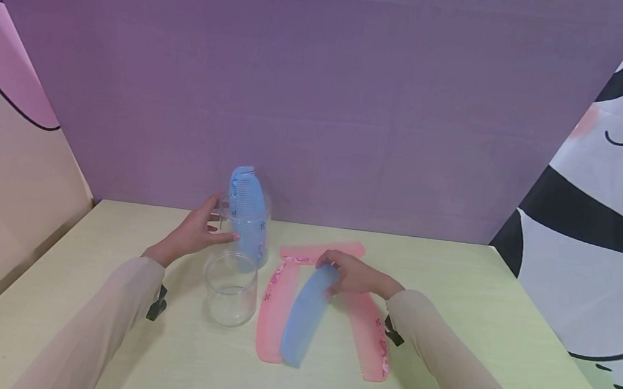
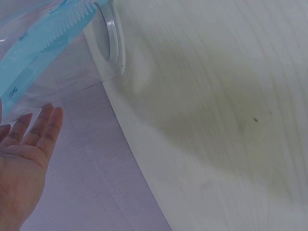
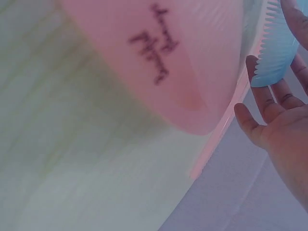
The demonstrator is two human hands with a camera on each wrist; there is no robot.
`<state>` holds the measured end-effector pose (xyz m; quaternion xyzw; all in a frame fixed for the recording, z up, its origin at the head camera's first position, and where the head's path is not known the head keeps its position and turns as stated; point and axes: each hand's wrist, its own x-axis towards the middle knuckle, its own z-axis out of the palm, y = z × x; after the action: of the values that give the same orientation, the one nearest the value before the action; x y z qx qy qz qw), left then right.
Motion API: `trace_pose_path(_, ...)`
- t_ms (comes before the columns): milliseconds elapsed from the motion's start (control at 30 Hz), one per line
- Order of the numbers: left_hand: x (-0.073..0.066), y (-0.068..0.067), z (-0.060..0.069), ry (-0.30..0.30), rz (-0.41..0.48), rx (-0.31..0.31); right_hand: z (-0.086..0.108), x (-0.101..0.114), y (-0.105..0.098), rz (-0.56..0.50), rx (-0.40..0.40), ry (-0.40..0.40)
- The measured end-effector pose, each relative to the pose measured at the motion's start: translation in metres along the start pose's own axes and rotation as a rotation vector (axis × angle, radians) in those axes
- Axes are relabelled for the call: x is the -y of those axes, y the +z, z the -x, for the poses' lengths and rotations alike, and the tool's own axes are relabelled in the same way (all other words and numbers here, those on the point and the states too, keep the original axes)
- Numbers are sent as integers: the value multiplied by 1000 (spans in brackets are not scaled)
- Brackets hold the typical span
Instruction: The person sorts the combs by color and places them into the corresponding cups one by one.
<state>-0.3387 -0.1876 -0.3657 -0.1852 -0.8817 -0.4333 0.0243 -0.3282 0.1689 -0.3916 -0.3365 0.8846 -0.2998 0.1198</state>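
Two hands over the surface [image 1: 182, 367]. Right hand [image 1: 353, 275]: thumb and fingers pinch the far end of a blue comb [image 1: 305, 322], slanted between two pink combs [image 1: 272, 322]. Left hand [image 1: 198, 230]: thumb and fingers apart, beside a clear cup [image 2: 79, 67] containing upright blue combs [image 1: 248, 198]. Second clear cup [image 1: 230, 309] stands just nearer the person. Third pink comb [image 1: 348, 248] lies crosswise, farther back.

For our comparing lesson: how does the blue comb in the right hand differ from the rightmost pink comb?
The right hand holds the blue comb; the pink comb lies on the table. In the head view, the blue comb's near end slants left, the pink comb's right. Both are long with a curved edge.
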Motion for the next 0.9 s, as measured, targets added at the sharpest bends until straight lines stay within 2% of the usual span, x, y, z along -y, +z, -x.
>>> trace_pose_path(300, 0, 0, -1, 3, 8, 1, 1, 1, -5, 2, -71, -1)
trace_pose_path(533, -1, -1, -1, 4, 4, -3, 4, 2, -9, -111, -81, -39)
trace_pose_path(900, -1, 0, -1, 3, 8, 1, 6, 1, -13, -286, -137, 7)
